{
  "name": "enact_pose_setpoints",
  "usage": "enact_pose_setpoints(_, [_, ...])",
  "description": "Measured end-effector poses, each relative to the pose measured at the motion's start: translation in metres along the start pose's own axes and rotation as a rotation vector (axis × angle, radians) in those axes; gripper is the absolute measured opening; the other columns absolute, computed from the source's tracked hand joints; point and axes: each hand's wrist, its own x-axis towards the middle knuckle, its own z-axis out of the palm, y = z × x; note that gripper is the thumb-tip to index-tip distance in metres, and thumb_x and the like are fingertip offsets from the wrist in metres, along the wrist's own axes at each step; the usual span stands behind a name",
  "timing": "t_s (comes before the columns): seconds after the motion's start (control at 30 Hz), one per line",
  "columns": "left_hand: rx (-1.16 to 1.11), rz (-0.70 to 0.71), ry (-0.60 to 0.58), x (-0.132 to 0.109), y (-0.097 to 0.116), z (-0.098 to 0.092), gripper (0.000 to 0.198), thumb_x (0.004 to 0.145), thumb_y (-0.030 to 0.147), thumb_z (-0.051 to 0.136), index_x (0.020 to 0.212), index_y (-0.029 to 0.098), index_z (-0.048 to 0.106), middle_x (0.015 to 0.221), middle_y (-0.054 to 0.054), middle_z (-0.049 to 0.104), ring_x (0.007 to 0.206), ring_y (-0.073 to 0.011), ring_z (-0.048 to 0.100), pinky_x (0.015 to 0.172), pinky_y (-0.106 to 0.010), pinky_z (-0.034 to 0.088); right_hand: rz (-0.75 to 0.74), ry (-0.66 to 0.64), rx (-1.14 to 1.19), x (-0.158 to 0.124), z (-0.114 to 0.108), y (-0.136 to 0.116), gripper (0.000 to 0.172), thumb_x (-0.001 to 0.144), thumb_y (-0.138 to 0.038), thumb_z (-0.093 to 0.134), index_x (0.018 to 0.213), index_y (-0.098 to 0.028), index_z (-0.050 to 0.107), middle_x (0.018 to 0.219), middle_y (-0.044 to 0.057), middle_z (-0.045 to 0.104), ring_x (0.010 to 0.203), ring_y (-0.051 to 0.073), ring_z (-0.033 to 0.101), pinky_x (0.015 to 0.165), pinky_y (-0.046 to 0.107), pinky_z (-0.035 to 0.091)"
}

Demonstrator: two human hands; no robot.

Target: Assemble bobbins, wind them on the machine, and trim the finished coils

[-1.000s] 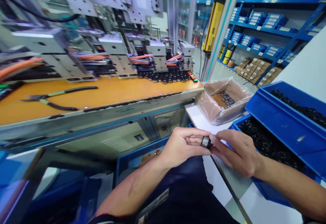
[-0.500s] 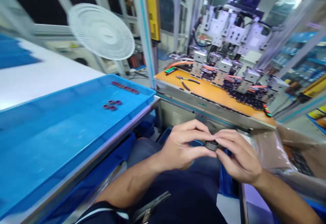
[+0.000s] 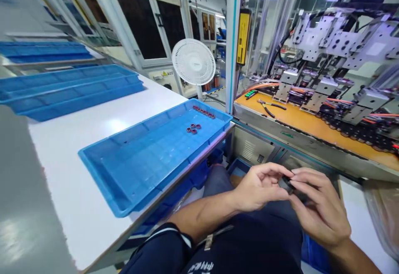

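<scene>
My left hand [image 3: 258, 186] and my right hand [image 3: 321, 209] meet over my lap, and both pinch a small dark ring-shaped part [image 3: 285, 182] between their fingertips. To the left a shallow blue tray [image 3: 137, 157] lies on the white table [image 3: 56, 174]. At the tray's far end sit a short row of small dark red rings [image 3: 204, 112] and a few loose rings [image 3: 192, 129].
An orange-topped machine bench [image 3: 311, 126] runs at the right, with pliers [image 3: 269, 107] and a row of grey fixtures with orange wires. A white fan [image 3: 193, 62] stands behind the tray. More blue trays [image 3: 62, 87] are stacked far left. A plastic bag [image 3: 383, 211] is at the right edge.
The view has swung left, from the blue bins of black parts to the blue tray and fan. Both hands have stayed together on the small ring over my lap.
</scene>
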Motion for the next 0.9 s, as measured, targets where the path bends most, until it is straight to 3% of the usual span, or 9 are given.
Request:
enact_pose_setpoints(0.07, [-0.065,-0.102,-0.034,0.000,-0.001,-0.006,0.046,0.069,0.042,0.085,0.107,0.019,0.073,0.088,-0.006,0.070,0.076,-0.0119,0.065,0.075,-0.023,0.050,0.032,0.020,-0.010,-0.001,0.004,-0.006,0.040,0.079,-0.001,0.069,0.116,-0.017,0.064,0.100,0.009,0.065,0.100,0.023,0.064,0.081,0.039,0.058])
enact_pose_setpoints(0.13, [0.003,-0.081,-0.083,0.002,0.002,-0.012,0.043,0.077,0.045,0.078,0.112,0.021,0.072,0.092,-0.007,0.072,0.079,-0.0138,0.066,0.077,-0.025,0.051,0.066,0.039,-0.013,0.002,0.007,-0.010,0.038,0.082,-0.005,0.068,0.117,-0.018,0.063,0.098,0.009,0.065,0.096,0.022,0.064,0.078,0.039,0.059])
enact_pose_setpoints(0.3, [0.455,0.357,-0.143,0.025,0.012,-0.031,0.021,0.081,0.032,0.076,0.100,0.023,0.078,0.092,-0.007,0.070,0.085,-0.0153,0.065,0.076,-0.026,0.052,0.165,0.054,0.037,0.009,0.013,-0.007,0.028,0.089,-0.012,0.062,0.117,-0.016,0.063,0.094,0.011,0.065,0.090,0.021,0.064,0.075,0.038,0.058])
enact_pose_setpoints(0.47, [0.570,0.478,-0.071,0.047,0.001,-0.045,0.016,0.082,0.028,0.074,0.098,0.024,0.079,0.084,-0.005,0.070,0.078,-0.0142,0.066,0.069,-0.024,0.053,0.263,0.092,0.043,0.009,0.026,0.011,0.024,0.093,-0.016,0.058,0.116,-0.017,0.063,0.093,0.009,0.065,0.088,0.019,0.064,0.076,0.036,0.057])
enact_pose_setpoints(0.57, [0.621,0.319,0.069,0.061,-0.017,-0.061,0.025,0.085,0.025,0.071,0.109,0.023,0.075,0.103,-0.009,0.071,0.090,-0.0168,0.068,0.078,-0.027,0.055,0.320,0.016,-0.139,0.008,0.023,0.053,0.016,0.094,-0.020,0.058,0.108,-0.017,0.065,0.094,0.007,0.068,0.088,0.016,0.067,0.077,0.030,0.059])
enact_pose_setpoints(0.67, [0.604,0.087,0.181,0.079,-0.036,-0.080,0.039,0.087,0.030,0.068,0.125,0.020,0.066,0.119,-0.013,0.068,0.099,-0.0200,0.069,0.084,-0.031,0.056,0.373,0.017,-0.409,0.004,-0.006,0.122,0.017,0.096,-0.021,0.053,0.109,-0.017,0.065,0.106,0.010,0.071,0.103,0.018,0.068,0.093,0.035,0.056])
enact_pose_setpoints(0.73, [0.594,-0.022,0.195,0.090,-0.046,-0.091,0.041,0.086,0.034,0.069,0.124,0.018,0.065,0.116,-0.014,0.069,0.098,-0.0204,0.069,0.084,-0.031,0.056,0.420,0.055,-0.532,-0.004,-0.033,0.170,0.025,0.099,-0.020,0.046,0.115,-0.016,0.064,0.116,0.014,0.069,0.115,0.022,0.064,0.105,0.046,0.048])
enact_pose_setpoints(0.8, [0.607,-0.098,0.195,0.099,-0.055,-0.100,0.042,0.084,0.036,0.070,0.122,0.018,0.066,0.114,-0.013,0.070,0.097,-0.0200,0.069,0.086,-0.031,0.056,0.451,-0.010,-0.607,-0.015,-0.056,0.208,0.026,0.098,-0.024,0.049,0.115,-0.015,0.066,0.118,0.015,0.070,0.119,0.026,0.062,0.105,0.052,0.046])
enact_pose_setpoints(0.9, [0.620,-0.199,0.204,0.108,-0.066,-0.114,0.045,0.084,0.037,0.070,0.125,0.018,0.064,0.113,-0.013,0.072,0.097,-0.0202,0.070,0.089,-0.031,0.057,0.467,-0.162,-0.657,-0.029,-0.076,0.239,0.026,0.094,-0.028,0.057,0.115,-0.015,0.068,0.121,0.014,0.070,0.128,0.032,0.056,0.105,0.057,0.044])
